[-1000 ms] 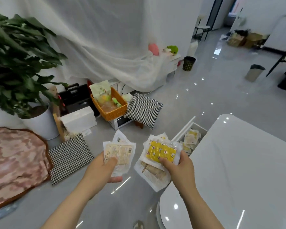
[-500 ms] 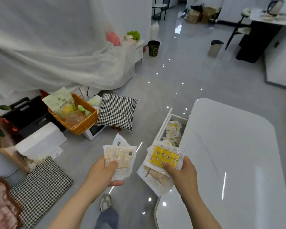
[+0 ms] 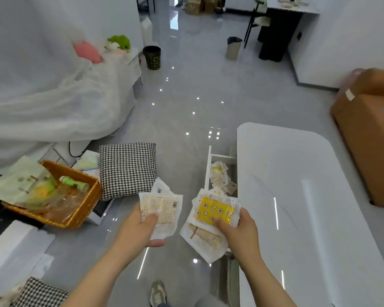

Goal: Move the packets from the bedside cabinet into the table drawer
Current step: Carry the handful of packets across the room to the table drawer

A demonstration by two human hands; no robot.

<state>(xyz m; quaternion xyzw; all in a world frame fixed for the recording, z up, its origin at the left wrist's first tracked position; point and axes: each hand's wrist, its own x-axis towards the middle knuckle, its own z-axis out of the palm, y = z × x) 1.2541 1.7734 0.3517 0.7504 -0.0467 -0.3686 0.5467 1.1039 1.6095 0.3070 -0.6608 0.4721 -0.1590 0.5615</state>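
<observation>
Shiny grey floor (image 3: 186, 111) and a white worktop (image 3: 308, 207) — you stand between them with packets in both hands.

Your left hand (image 3: 140, 231) is closed around a small stack of pale packets (image 3: 162, 209), thumb on top. Your right hand (image 3: 242, 231) is closed on another stack, and the top one is a yellow packet (image 3: 215, 210) with stars on it. Both stacks are up in the air, just in front of the open table drawer (image 3: 211, 165), which sticks out from the left edge of the worktop. More packets (image 3: 218, 176) already lie inside that drawer. Off to your left sit a checked cushion (image 3: 128, 171) and an orange basket (image 3: 75, 209) — both down on the floor.
</observation>
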